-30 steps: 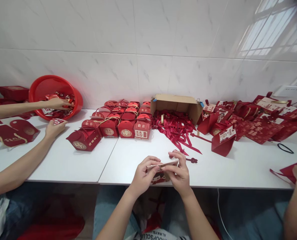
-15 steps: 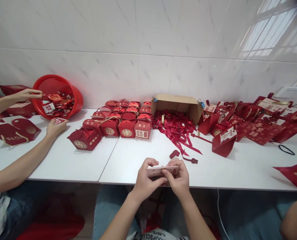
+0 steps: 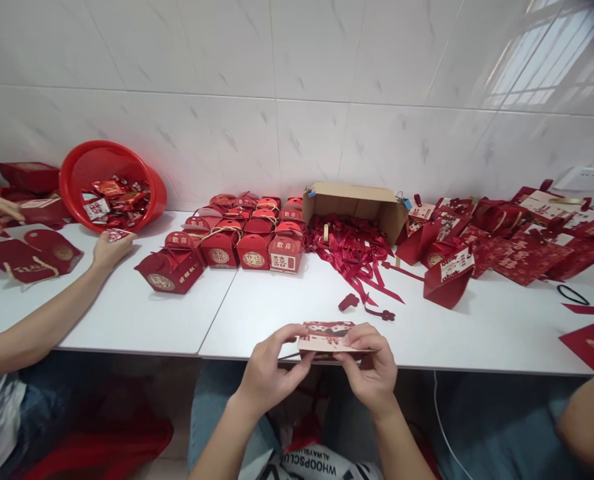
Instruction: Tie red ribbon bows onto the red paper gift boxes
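Observation:
Above the table's front edge, my left hand (image 3: 274, 365) and my right hand (image 3: 374, 363) hold a small red and cream printed paper box (image 3: 324, 341) between thumbs and fingers. The left hand grips its left end and the right hand its right end. A thin dark strip sticks out by the left fingers; I cannot tell what it is. Just beyond lie a dark red paper piece (image 3: 348, 302) and a flower-ended red strap (image 3: 381, 313). Behind them, red ribbons (image 3: 349, 250) spill from a cardboard box (image 3: 357, 193).
Rows of red gift boxes (image 3: 254, 250) stand left of centre. Farther left, a red tub (image 3: 151, 190) of wrapped sweets lies tilted beside a co-worker's hand (image 3: 113, 248). More red boxes (image 3: 449, 277) and a black hair tie (image 3: 573, 295) are on the right. Another person's arm (image 3: 589, 417) shows at lower right.
My hands have moved a little apart, and the box has tilted so its printed faces show. The co-worker's far hand has drawn back left from the tub.

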A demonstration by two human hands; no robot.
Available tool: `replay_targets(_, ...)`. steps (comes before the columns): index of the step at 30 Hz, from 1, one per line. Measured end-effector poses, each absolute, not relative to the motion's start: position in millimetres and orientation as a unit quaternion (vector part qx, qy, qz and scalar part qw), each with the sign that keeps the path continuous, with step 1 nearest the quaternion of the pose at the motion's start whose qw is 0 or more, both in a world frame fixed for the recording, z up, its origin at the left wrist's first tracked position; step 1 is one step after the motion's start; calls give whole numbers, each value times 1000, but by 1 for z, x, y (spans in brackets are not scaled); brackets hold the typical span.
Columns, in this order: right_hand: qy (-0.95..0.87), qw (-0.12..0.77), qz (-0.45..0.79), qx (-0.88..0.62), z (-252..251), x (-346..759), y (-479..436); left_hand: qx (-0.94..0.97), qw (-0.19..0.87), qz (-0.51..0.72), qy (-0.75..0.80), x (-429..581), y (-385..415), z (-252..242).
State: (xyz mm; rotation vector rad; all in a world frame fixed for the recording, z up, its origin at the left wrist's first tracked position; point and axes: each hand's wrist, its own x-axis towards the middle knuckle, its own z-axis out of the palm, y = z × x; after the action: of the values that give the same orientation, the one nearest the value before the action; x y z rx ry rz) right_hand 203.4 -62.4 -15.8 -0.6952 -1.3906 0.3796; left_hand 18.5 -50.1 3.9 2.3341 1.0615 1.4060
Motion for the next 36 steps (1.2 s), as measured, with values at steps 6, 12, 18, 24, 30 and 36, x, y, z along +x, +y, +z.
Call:
replay_targets(6,-601,705,176,-332,-13,207,-68,841,164,336,391,-1,-55,27)
replay_targets(12,-629,679,172,-337,-12,209,-71,808,206,453,316,-26,-60,50)
replay_targets(18,-687,646,171,-287,-2,199,-78,733,304,551,257,-7,-62,68)
replay_targets(24,-690,636,176,-298,-5,199,-81,667,358,571,319,13,-60,63)
replay_targets(30,-689,635,167,-307,-8,203,-82,770,366,418,315,7,-58,54)
replay_targets(36,-691,635,160,-308,-4,200,-81,735,378,440,351,16,-67,46)
